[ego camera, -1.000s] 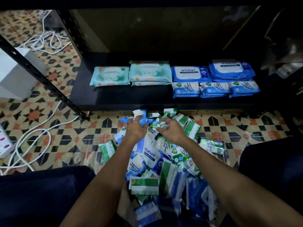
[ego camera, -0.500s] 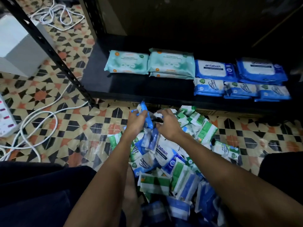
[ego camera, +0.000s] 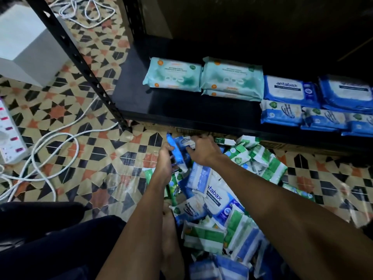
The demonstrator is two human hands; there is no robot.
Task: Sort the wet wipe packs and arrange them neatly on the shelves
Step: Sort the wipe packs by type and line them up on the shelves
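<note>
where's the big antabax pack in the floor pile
Head view, centre-right: the antabax pack lies in the floor pile, just below the right hand.

this is looking like a small stockroom or the back of a shop set up in a home-like room. a black perforated-steel shelving rack is standing on a patterned floor of beige, black and orange tiles, and its low black shelf board is carrying retail wet wipe packs in rows, teal plastic packs beside blue and white plastic packs. a loose heap of green, blue and white wipe packs is lying on the floor. white cables are trailing to a white power strip.
</note>
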